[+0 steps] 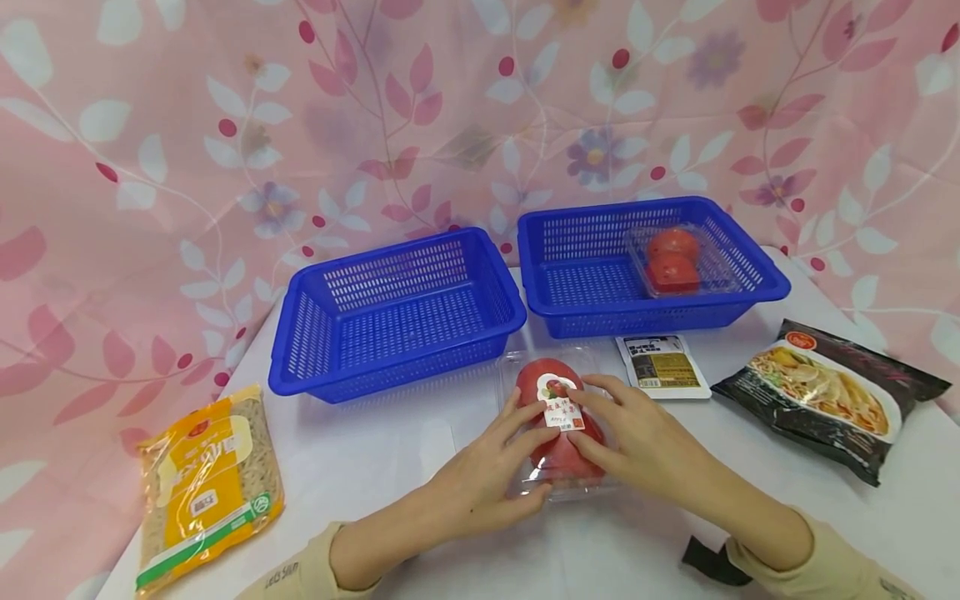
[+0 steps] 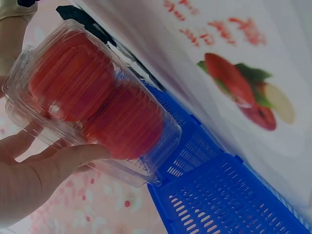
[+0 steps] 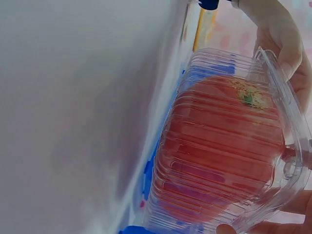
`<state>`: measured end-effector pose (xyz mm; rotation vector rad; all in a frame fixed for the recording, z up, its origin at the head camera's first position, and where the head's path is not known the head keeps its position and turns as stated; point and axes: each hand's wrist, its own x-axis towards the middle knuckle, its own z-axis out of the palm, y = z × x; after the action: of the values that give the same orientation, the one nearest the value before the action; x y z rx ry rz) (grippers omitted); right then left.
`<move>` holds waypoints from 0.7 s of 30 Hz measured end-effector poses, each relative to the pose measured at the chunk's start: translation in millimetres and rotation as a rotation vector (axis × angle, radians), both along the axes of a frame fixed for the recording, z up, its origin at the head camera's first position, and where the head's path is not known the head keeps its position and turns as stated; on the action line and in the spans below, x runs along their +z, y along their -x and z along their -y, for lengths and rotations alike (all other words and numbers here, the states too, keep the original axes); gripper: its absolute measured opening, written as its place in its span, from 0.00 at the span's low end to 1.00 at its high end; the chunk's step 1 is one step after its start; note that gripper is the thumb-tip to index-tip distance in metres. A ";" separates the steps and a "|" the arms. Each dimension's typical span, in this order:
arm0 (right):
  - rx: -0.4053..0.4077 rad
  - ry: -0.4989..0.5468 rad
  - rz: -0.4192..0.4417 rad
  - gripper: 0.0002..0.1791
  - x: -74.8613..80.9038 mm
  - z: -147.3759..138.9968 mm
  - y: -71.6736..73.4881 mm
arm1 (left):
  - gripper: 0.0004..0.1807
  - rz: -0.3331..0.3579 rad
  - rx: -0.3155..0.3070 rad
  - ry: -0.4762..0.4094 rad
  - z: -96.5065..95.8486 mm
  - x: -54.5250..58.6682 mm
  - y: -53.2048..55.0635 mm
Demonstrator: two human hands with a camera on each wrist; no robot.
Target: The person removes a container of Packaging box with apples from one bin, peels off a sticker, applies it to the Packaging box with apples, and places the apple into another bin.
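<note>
On the white table, a clear plastic box of red apples [image 1: 558, 479] lies between both hands, a white label [image 1: 562, 414] with an apple picture and red print on its lid. Fingertips of my left hand [image 1: 487, 467] rest on the label's left side, fingers extended, with the thumb low by the box's edge. From the other side, my right hand [image 1: 637, 425] touches the label and lid with spread fingers and thumb. Two red apples [image 2: 97, 97] show through the ribbed wall in the left wrist view, where the thumb lies along that wall.
A blue basket [image 1: 397, 358] stands behind to the left. Beside it, another blue basket [image 1: 645, 321] holds a clear box of round red fruits [image 1: 672, 258]. Right lie a flat white pack [image 1: 666, 367] and a black noodle packet [image 1: 832, 392]. A yellow bag [image 1: 206, 483] lies left.
</note>
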<state>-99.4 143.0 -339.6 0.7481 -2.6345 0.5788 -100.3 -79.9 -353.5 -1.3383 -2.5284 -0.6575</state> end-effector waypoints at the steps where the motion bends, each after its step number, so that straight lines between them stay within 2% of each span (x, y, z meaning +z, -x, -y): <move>1: 0.001 0.001 0.000 0.23 1.3 0.2 -0.3 | 0.29 -0.007 0.006 -0.002 0.1 1.1 -0.5; 7: 0.008 0.014 0.000 0.23 9.3 1.6 -1.4 | 0.29 -0.042 0.045 -0.033 0.2 9.8 -2.3; 16: 0.021 0.024 -0.047 0.23 20.4 6.6 -0.7 | 0.26 -0.100 0.056 -0.097 2.8 24.2 -0.7; 21: 0.011 0.009 -0.023 0.24 28.4 10.5 -1.0 | 0.24 -0.131 0.074 -0.118 5.3 31.6 -0.1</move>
<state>-98.4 132.5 -311.2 0.7618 -2.6065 0.5817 -100.2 -85.1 -321.9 -1.2008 -2.3838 -0.6701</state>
